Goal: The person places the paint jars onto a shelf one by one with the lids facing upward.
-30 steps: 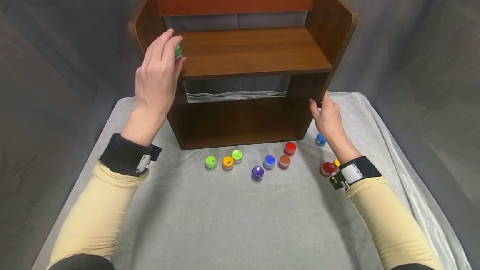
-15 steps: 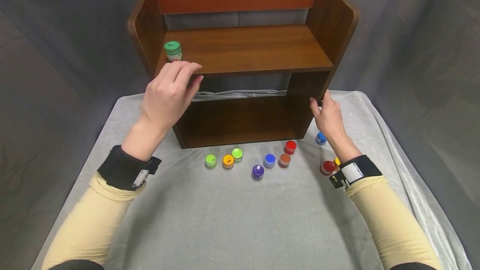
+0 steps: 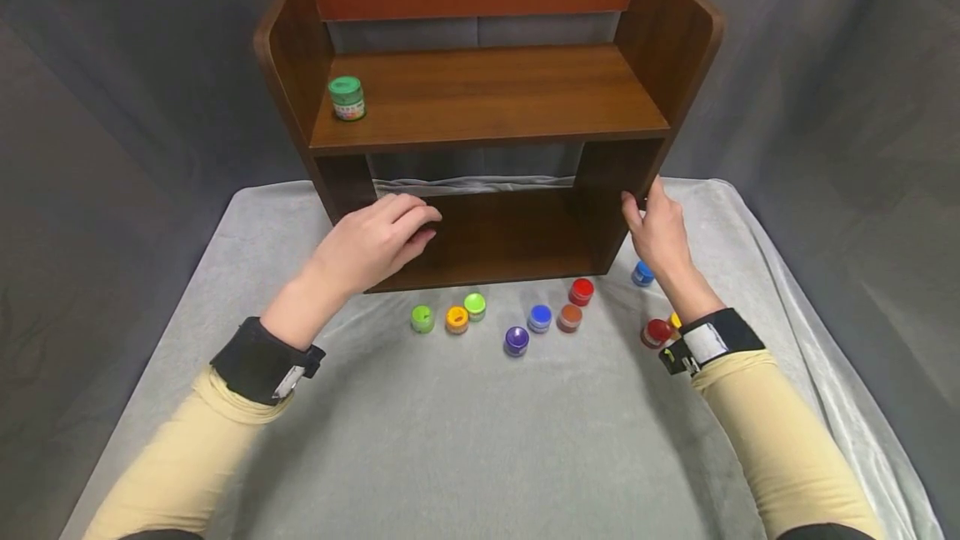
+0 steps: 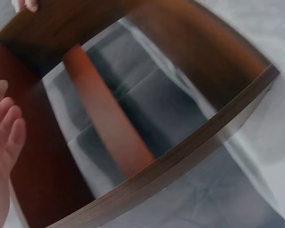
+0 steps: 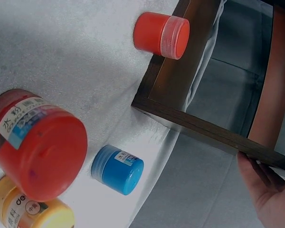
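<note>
In the head view a two-tier brown wooden shelf stands on the grey cloth. A green-lidded paint jar sits at the left end of its upper board. My left hand holds nothing, fingers loosely bent, in front of the lower compartment's left part. The left wrist view has these fingers at its left edge, beside the shelf. My right hand grips the shelf's right side panel by its front edge, thumb on the inner face. In the right wrist view its fingers lie along that panel.
Before the shelf lie several paint jars: light green, orange, bright green, purple, blue, brown and red. Right of it are a blue jar, a dark red jar and a yellow jar.
My left hand has let go of the green paint jar on the upper board and moved down and right to the lower compartment. The right hand keeps its grip on the side panel.
</note>
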